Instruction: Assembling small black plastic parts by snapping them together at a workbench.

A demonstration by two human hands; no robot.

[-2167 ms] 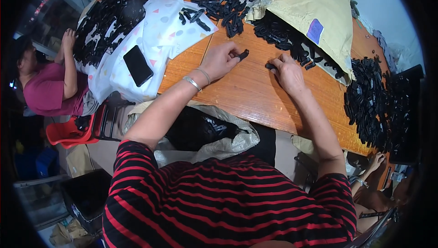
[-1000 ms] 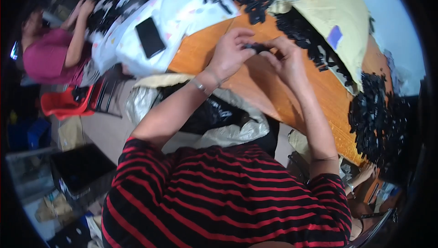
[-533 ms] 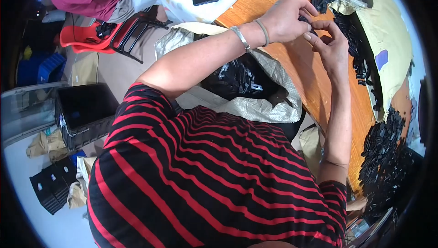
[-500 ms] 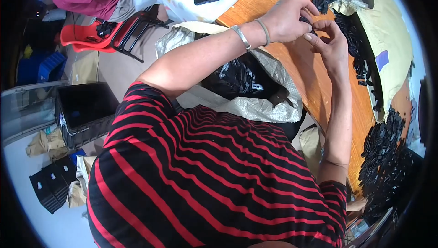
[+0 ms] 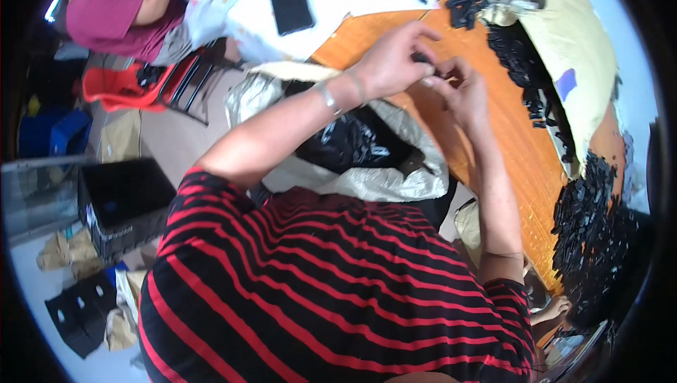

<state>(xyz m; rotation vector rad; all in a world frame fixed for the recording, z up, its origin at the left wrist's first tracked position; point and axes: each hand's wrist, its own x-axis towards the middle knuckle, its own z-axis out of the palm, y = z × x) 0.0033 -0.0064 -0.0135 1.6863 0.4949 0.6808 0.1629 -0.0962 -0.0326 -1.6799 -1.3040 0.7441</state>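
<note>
While both hands meet over the orange bench (image 5: 522, 143), our left hand (image 5: 391, 62) and right hand (image 5: 458, 94) pinch one small black part (image 5: 427, 65) together, raised for a better look. More black parts (image 5: 522, 73) sit just beyond the grip.

Short-sleeved shirt (image 5: 338, 291) in black with thin red horizontal stripes, wide over the shoulders and back. Sleeves ending above the elbow, both forearms bare. On the left wrist, two thin silver bracelets (image 5: 331, 97), one a flat metal band, the other a narrower ring closer to the left hand (image 5: 391, 62). No ring or band visible on the right hand (image 5: 458, 94).
</note>
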